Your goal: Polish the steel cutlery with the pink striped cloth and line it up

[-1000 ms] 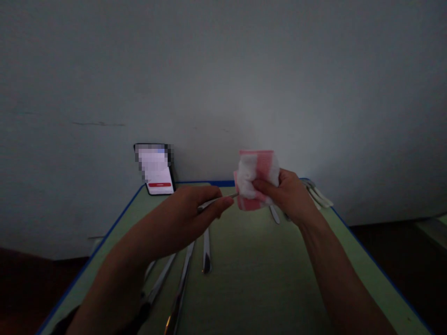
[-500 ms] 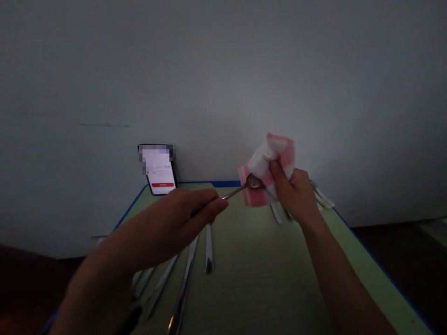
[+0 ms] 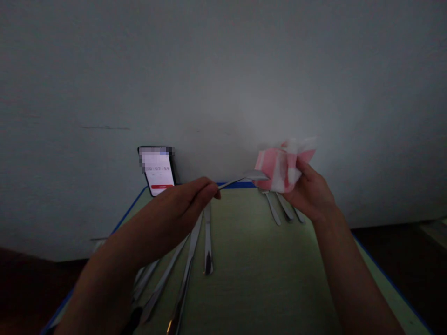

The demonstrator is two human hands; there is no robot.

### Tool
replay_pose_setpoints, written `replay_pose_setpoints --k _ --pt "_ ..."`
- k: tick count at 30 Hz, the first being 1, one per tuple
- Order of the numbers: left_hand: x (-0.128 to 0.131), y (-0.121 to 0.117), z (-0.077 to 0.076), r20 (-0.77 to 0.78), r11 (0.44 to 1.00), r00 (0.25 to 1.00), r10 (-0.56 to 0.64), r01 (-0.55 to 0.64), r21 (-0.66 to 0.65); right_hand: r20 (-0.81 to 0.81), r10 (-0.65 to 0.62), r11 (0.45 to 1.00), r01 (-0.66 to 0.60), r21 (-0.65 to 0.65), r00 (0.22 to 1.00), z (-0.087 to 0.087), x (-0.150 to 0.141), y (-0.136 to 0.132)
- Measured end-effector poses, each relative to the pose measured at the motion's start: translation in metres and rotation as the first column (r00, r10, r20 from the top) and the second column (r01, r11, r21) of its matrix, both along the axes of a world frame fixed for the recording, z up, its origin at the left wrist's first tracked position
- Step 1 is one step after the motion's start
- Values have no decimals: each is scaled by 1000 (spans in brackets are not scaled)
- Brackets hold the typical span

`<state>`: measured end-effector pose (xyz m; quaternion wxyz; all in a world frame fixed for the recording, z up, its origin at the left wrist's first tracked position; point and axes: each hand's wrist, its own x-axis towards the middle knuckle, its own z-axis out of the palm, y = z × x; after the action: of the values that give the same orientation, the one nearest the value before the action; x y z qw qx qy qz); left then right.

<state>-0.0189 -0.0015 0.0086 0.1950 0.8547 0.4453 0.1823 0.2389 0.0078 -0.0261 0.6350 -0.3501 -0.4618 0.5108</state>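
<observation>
Silvery cutlery [image 3: 184,284] is spread at lower left; in the left hand [image 3: 195,200], a metal spoon [image 3: 256,175] is gripped near centre, its bowl seen before a pink-and-white cloth [image 3: 275,168] pinched by the right hand [image 3: 312,193], right of centre.

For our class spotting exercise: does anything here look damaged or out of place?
Yes: a thin dark streak marks the grey wall, above and left of the propped phone; it breaks up a mostly plain surface.

The left hand [image 3: 190,202] covers the handle end of the spoon [image 3: 256,175], blur smears the top of the pink-and-white cloth [image 3: 277,170], pixelation masks the upper phone [image 3: 160,180], and the view's bottom edge crops the table [image 3: 258,265] and nearest cutlery handle [image 3: 180,300].
</observation>
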Motion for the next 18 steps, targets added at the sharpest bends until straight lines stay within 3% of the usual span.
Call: replay_pose_setpoints --k 6,12,18 --pt "-2 6 -5 -64 1000 998 -15 15 -4 -177 93 979 -123 -163 980 -17 6 9" --pt "0 7 -5 -70 1000 997 16 -15 15 -427 10 979 -95 -179 904 -27 -5 20" --pt "4 8 -5 -91 1000 996 14 -14 8 -454 225 952 -294 -87 862 -22 -30 15"
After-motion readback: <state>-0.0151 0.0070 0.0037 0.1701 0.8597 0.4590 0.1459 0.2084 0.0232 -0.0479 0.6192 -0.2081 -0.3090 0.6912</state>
